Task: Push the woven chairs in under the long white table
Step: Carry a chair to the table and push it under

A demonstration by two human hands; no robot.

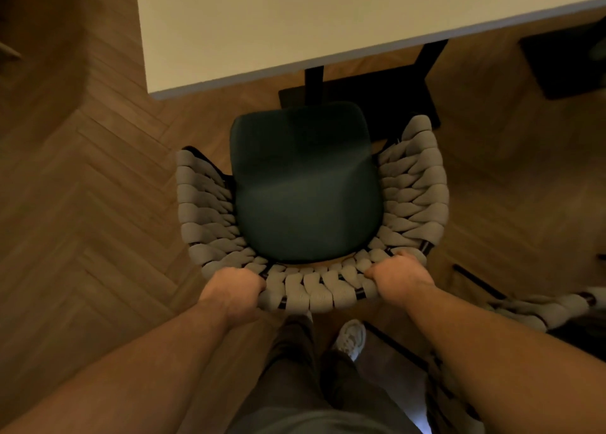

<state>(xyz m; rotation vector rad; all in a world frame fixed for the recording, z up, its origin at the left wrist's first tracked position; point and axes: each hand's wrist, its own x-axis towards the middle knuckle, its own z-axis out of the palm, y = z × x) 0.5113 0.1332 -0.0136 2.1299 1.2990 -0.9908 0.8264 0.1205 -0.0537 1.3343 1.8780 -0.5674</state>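
A woven chair (pixel 416 187) with a grey braided back and a dark green seat cushion stands below me, facing the long white table (pixel 262 30). Its seat front lies just short of the table's near edge. My left hand (pixel 234 289) grips the top rim of the chair's back on the left. My right hand (pixel 398 278) grips the same rim on the right. The table's black leg and foot plate (pixel 377 92) show just beyond the seat.
Another woven chair (pixel 537 312) stands close at my right, partly cut off by the frame. A dark base (pixel 564 63) sits on the floor at the far right. Herringbone wood floor (pixel 82 204) spreads to the left. My legs and a white shoe (pixel 352 337) are behind the chair.
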